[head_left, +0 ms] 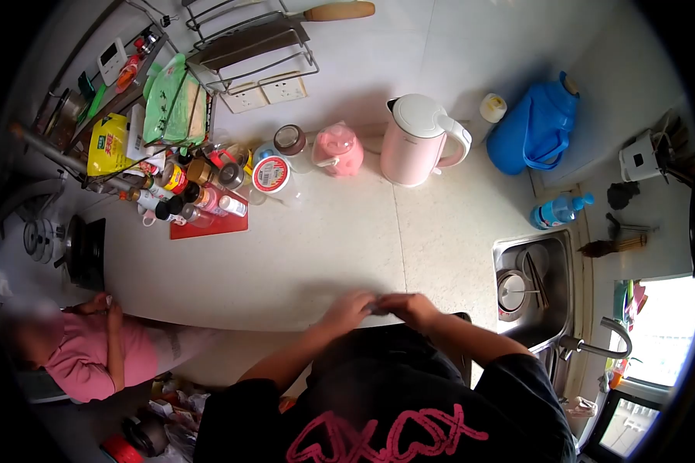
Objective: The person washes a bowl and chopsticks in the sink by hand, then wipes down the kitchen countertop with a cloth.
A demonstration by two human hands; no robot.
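At the near edge of the countertop (316, 262), my left hand (347, 310) and my right hand (415, 310) are close together in front of my black shirt. Between their fingertips is a small dark thing (377, 308), too small and covered to name. The right fingers are closed on it, bent in a pinch. Motion blurs my left hand somewhat, but its fingers are curled in and meet the same dark thing.
Along the wall stand a pink electric kettle (413, 147), a pink bagged item (338, 150), jars and condiment bottles. A sink (567, 309) holding dishes is at right, near a blue thermos (537, 127). A person in pink (116, 351) is at left. A cleaver (255, 42) rests in the rack.
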